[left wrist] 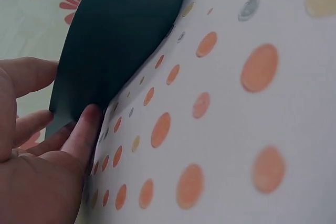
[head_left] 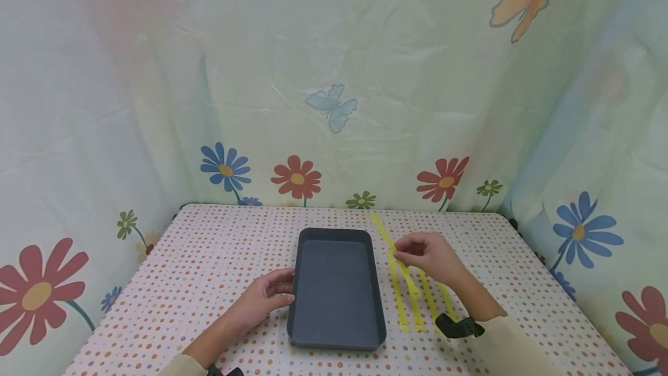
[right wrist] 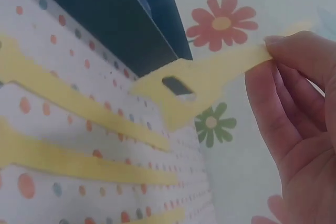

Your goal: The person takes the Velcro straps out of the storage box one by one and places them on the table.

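Observation:
My right hand (head_left: 429,257) pinches a flat yellow cable strap (right wrist: 210,85) between thumb and fingers. The strap's wide, slotted head hangs from the grip, and its narrow tail reaches up and away in the head view. Below this hand, several more yellow straps (head_left: 398,300) lie lengthwise on the table, to the right of a dark grey rectangular tray (head_left: 336,338). At the tray's left side is my left hand (head_left: 266,297), fingers relaxed. Its thumb (left wrist: 86,127) and fingertips touch the outer wall in the left wrist view. Inside, the tray shows only its bare bottom.
A white cloth with coloured dots covers the table (head_left: 219,254). Behind it and at both sides hangs a pale curtain (head_left: 261,103) printed with flowers and butterflies. Black wrist bands (head_left: 459,326) are worn at both wrists.

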### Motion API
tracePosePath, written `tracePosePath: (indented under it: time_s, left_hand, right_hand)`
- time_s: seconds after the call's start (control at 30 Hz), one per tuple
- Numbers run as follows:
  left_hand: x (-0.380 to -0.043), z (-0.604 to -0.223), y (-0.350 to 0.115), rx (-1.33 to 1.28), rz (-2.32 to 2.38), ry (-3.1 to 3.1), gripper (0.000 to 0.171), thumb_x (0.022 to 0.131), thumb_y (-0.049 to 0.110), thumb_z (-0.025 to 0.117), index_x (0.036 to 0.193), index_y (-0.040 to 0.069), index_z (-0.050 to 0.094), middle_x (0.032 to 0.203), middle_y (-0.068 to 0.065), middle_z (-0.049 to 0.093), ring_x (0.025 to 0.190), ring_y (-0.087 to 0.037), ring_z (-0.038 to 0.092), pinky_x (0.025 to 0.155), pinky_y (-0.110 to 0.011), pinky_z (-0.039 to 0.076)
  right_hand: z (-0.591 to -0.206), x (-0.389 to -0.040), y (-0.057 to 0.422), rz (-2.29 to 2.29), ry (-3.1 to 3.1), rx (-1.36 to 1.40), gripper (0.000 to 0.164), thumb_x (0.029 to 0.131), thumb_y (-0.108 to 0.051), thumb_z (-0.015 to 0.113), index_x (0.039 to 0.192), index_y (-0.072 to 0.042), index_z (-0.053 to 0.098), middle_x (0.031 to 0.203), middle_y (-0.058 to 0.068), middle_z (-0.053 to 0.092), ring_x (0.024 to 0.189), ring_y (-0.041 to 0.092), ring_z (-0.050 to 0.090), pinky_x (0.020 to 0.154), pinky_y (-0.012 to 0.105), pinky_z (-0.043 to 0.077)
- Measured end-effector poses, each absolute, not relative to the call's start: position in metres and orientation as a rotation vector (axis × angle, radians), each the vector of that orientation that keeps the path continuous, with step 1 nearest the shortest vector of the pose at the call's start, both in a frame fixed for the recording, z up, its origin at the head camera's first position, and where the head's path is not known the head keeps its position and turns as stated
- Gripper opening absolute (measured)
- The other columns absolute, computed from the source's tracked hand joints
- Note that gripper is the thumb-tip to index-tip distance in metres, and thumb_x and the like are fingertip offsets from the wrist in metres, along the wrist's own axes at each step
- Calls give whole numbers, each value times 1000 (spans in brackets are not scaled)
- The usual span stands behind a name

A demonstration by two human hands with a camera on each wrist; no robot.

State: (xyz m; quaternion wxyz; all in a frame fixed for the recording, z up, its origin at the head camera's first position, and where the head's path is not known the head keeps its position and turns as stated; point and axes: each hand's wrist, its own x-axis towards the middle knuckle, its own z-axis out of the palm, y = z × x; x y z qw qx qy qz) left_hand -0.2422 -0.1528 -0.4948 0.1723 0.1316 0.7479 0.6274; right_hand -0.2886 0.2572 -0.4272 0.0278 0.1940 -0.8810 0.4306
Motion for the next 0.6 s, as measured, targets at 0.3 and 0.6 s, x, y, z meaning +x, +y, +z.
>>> tracePosePath:
  time_s: [0.3,0.6]
  left_hand:
    - [-243,-494,-153,379,1783,2122,64,98,16,70,155,5,42,154,-20,48,132,-29,57,101,-33,56]
    - [-243,-493,-152,386,1784,2136,63,98,14,70,154,4,43,154,-21,49,130,-29,59,100,-32,57]
  right_hand:
    - [-439,-273,277,1343,-2716,386,24,90,-24,81,107,-8,76,99,6,76,80,11,70,71,26,62]
    - [-450,-260,299,1412,-2684,248,28,91,-26,79,109,-4,74,99,8,77,78,11,71,71,35,64]
